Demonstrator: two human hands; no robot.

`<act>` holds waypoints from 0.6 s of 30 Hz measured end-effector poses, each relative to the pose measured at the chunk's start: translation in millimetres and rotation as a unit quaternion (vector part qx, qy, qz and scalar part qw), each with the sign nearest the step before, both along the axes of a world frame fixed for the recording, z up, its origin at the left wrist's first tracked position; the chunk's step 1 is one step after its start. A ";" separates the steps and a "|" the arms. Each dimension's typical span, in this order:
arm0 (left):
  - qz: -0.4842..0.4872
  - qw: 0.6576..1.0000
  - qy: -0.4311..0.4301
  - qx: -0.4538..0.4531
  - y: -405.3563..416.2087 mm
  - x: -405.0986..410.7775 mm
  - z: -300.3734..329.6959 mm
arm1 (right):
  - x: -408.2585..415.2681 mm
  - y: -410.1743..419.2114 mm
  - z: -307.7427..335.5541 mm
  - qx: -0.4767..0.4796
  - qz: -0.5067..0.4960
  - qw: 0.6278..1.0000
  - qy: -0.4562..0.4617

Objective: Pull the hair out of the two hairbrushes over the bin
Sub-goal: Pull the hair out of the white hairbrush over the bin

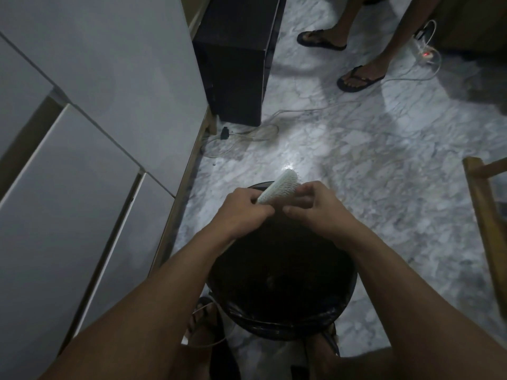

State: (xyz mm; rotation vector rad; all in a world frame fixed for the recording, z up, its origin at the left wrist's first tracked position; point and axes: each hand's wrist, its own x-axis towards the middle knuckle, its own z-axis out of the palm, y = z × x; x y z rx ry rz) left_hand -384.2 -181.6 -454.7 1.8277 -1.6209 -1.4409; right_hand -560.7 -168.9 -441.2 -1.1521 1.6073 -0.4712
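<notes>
Hairbrush point(279, 186), white, held above black bin point(277, 322); our left hand point(241, 208) grips handle end, fingers curled round it; our right hand point(315, 207) at bristle side, fingertips point(297, 189) pinching among bristles; hair too fine for us to make out.

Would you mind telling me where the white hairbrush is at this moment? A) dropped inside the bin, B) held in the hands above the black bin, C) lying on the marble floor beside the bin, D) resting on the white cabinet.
B: the left hand grips the white hairbrush by its lower end while the right hand picks at its bristles, both above the black bin.
</notes>
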 end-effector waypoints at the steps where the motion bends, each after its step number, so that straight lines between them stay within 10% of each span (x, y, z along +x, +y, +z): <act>1: -0.006 1.000 0.002 0.000 0.5 0.2 0.1 | 0.8 0.0 -1.3 -0.007 -0.007 1.000 0.006; 18: 0.115 0.993 0.019 0.033 -7.7 11.5 -0.2 | -15.0 -5.1 -1.1 0.009 0.079 0.993 0.089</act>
